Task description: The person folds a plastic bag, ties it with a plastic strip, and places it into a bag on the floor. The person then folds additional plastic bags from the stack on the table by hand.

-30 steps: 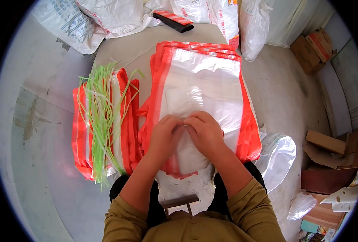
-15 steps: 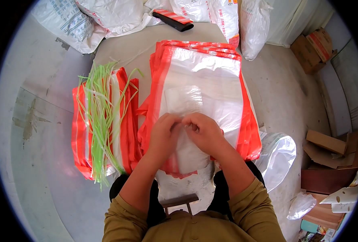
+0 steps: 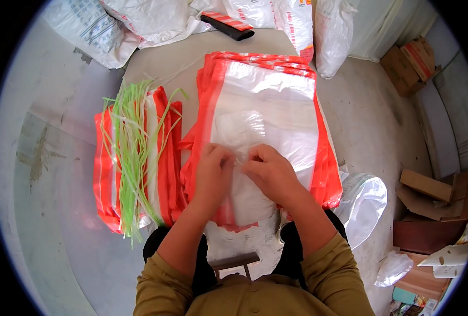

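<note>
Left grip (image 3: 213, 171) and right grip (image 3: 270, 171), contents unclear, partly hide stacked plastic (image 3: 289, 113)

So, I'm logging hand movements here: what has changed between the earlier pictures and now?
The left hand and right hand have drawn slightly apart sideways, leaving a small gap between their fingertips; whether they hold anything thin is unclear. The red-and-white bag stack, green strips and red bundle beneath them stayed in place.
</note>
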Available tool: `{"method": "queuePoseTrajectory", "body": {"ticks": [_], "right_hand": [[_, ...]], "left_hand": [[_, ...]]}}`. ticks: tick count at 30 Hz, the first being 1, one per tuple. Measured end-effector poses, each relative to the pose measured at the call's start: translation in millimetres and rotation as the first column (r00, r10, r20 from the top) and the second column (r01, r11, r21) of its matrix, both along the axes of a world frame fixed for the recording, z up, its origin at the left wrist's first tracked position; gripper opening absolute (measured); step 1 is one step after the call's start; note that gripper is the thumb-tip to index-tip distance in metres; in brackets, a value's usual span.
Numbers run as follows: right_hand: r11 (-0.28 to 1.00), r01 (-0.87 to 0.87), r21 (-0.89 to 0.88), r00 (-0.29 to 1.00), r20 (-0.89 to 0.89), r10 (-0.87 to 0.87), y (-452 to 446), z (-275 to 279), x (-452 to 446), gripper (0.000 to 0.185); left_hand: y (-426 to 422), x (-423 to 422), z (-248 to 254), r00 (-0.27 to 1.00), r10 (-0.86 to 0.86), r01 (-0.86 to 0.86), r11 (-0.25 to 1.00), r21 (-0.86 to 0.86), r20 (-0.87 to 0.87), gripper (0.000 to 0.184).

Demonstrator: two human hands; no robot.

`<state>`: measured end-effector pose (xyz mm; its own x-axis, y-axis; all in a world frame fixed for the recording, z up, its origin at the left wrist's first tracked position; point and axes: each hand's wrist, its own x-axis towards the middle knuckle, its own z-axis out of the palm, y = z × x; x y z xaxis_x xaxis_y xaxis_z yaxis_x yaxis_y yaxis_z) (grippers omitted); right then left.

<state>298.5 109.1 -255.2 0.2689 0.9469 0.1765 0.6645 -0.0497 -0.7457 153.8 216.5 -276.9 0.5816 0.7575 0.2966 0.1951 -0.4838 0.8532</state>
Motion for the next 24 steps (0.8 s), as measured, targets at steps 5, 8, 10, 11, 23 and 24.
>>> {"method": "queuePoseTrajectory", "body": {"ticks": [5, 8, 10, 11, 23, 24], "right_hand": [[0.996, 0.020, -0.085, 0.995, -0.093, -0.028, -5.9, 4.0, 6.6, 0.009], [1.000, 0.020, -0.020, 0.997, -0.078, -0.021, -10.3, -2.9, 10.5, 0.012], [0.997, -0.007, 0.079, 0.997, 0.071, 0.002, -13.5, -0.1, 14.5, 0.020], [0.992, -0.027, 0.126, 0.989, 0.146, 0.009, -14.7, 1.7, 15.3, 0.024], [0.967, 0.122, -0.225, 0.940, -0.287, -0.186, -17.4, 17.8, 5.8, 0.060], [0.983, 0.075, -0.167, 0.892, -0.429, -0.141, -17.6, 24.0, 1.2, 0.058]], "left_hand": [[1.1, 3.1, -6.7, 0.995, 0.089, -0.089, 0.996, 0.003, -0.036, 0.004], [-0.4, 5.7, -8.1, 0.995, 0.102, -0.103, 0.993, -0.053, -0.018, 0.006], [-0.8, 3.7, -10.9, 0.994, 0.099, -0.093, 0.982, -0.165, 0.033, 0.011], [-0.6, 1.4, -13.5, 0.993, 0.113, -0.108, 0.974, -0.197, 0.016, 0.016], [-15.1, -29.7, 3.0, 0.998, -0.054, 0.055, 0.881, -0.470, 0.016, 0.056], [-15.2, -30.8, 3.2, 0.996, -0.046, 0.080, 0.844, -0.530, 0.077, 0.059]]}}
